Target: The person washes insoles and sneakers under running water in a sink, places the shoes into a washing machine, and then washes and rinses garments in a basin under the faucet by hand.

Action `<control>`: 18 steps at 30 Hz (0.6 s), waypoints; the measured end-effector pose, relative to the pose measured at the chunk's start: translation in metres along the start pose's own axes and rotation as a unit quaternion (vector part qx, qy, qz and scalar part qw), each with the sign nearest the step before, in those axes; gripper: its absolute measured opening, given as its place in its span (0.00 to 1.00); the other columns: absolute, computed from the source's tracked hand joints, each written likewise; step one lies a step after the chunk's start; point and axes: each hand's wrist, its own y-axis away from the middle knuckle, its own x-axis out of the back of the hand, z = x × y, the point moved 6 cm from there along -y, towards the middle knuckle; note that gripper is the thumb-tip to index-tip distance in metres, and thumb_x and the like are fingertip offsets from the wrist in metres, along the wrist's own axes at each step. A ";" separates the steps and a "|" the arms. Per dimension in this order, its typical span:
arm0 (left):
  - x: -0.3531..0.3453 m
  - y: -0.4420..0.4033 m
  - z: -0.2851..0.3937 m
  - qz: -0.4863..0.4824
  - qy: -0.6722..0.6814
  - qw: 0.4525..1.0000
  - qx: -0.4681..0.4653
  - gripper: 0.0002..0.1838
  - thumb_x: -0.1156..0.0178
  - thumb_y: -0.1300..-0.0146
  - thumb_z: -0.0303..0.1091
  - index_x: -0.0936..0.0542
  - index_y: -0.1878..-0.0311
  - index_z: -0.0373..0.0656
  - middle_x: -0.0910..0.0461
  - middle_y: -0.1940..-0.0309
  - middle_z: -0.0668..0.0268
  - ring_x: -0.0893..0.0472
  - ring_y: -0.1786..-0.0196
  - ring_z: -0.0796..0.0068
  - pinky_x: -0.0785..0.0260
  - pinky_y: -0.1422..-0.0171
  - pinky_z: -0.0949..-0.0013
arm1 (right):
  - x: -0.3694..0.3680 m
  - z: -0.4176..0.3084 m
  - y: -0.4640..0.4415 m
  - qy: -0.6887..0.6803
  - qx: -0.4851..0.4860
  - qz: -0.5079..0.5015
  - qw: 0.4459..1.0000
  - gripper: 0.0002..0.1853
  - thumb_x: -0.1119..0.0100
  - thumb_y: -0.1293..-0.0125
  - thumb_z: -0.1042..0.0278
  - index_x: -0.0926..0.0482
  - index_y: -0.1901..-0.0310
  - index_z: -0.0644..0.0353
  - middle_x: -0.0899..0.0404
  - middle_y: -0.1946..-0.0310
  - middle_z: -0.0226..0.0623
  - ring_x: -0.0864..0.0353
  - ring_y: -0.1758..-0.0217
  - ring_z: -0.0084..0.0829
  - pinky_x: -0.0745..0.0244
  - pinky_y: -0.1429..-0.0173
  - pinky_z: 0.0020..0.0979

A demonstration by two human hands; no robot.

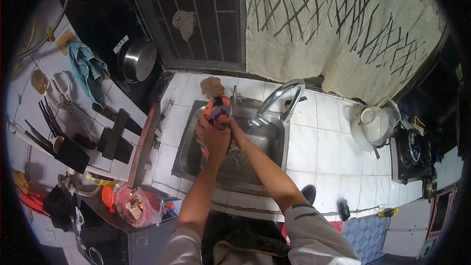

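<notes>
An orange, purple and black patterned cloth [218, 110] is bunched up over the left part of the metal sink [265, 159]. My left hand [213, 139] has its fingers wrapped round the lower part of the cloth. Close against it on the right, my right hand [235, 131] is pressed to the cloth, its fingers mostly hidden. The curved faucet [283, 95] stands to the right of both hands. Below them the drain strainer [236, 155] shows at the sink bottom.
A brown cloth [212, 87] lies behind the sink. Knives in a black holder [71, 156] and a blue towel [86, 66] are at left. A pink bag [140, 207] sits lower left. White bowls [371, 120] stand at right, near the stove [409, 152].
</notes>
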 end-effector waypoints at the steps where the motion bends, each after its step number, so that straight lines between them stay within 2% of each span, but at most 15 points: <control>1: 0.002 0.000 0.001 0.015 -0.006 1.000 -0.001 0.43 0.35 0.61 0.38 0.47 0.40 0.48 0.39 0.53 0.54 0.36 0.47 0.51 0.46 0.45 0.48 | 0.008 0.008 0.006 0.021 -0.022 0.028 0.999 0.38 0.68 0.42 0.31 0.40 0.41 0.55 0.35 0.45 0.37 0.36 0.43 0.34 0.38 0.42 0.34; 3: 0.002 0.006 0.008 0.027 0.009 1.000 0.007 0.44 0.34 0.62 0.37 0.47 0.40 0.48 0.39 0.53 0.54 0.36 0.47 0.52 0.46 0.45 0.49 | 0.021 0.024 0.017 0.062 -0.063 0.089 0.992 0.41 0.70 0.44 0.28 0.41 0.39 0.53 0.38 0.42 0.39 0.39 0.40 0.35 0.41 0.41 0.34; 5: 0.000 0.015 0.016 0.034 0.023 0.999 0.015 0.45 0.34 0.63 0.36 0.47 0.40 0.48 0.39 0.53 0.54 0.36 0.47 0.52 0.45 0.45 0.50 | 0.001 0.020 0.025 -0.125 0.014 0.034 0.991 0.34 0.70 0.38 0.36 0.39 0.43 0.57 0.32 0.48 0.35 0.33 0.46 0.30 0.36 0.44 0.31; 6: -0.002 0.017 0.019 0.024 0.033 0.999 0.018 0.45 0.34 0.63 0.35 0.47 0.40 0.48 0.39 0.53 0.54 0.36 0.47 0.52 0.45 0.45 0.50 | -0.001 0.018 0.015 -0.174 0.055 0.052 0.982 0.32 0.69 0.36 0.39 0.38 0.43 0.58 0.32 0.49 0.36 0.32 0.47 0.31 0.34 0.45 0.32; 7: -0.004 0.019 0.021 0.014 0.041 0.999 0.022 0.45 0.34 0.63 0.35 0.47 0.40 0.49 0.39 0.53 0.54 0.36 0.47 0.53 0.44 0.45 0.51 | 0.001 0.020 0.013 -0.176 0.057 0.053 0.981 0.32 0.69 0.36 0.39 0.38 0.43 0.58 0.32 0.49 0.36 0.32 0.47 0.31 0.34 0.45 0.32; 9: -0.005 0.020 0.026 0.010 0.046 0.999 0.012 0.44 0.34 0.61 0.36 0.48 0.39 0.48 0.39 0.52 0.52 0.36 0.48 0.52 0.43 0.45 0.51 | -0.013 0.006 0.020 -0.192 0.129 -0.021 0.973 0.26 0.65 0.35 0.46 0.36 0.46 0.59 0.29 0.52 0.37 0.29 0.51 0.32 0.32 0.49 0.34; 11: -0.005 0.018 0.028 0.008 0.052 0.999 0.006 0.44 0.35 0.59 0.37 0.48 0.39 0.48 0.40 0.52 0.50 0.35 0.48 0.51 0.42 0.46 0.51 | -0.014 0.007 0.019 -0.181 0.118 -0.027 0.976 0.25 0.65 0.35 0.47 0.35 0.47 0.59 0.29 0.53 0.38 0.28 0.52 0.32 0.31 0.50 0.34; 18: 0.001 0.012 0.028 0.032 0.049 0.998 0.016 0.44 0.37 0.63 0.30 0.47 0.39 0.47 0.39 0.53 0.51 0.35 0.49 0.50 0.42 0.45 0.53 | 0.017 0.049 -0.016 -0.094 0.031 0.013 0.995 0.21 0.63 0.36 0.52 0.33 0.50 0.59 0.27 0.57 0.38 0.26 0.57 0.33 0.29 0.53 0.35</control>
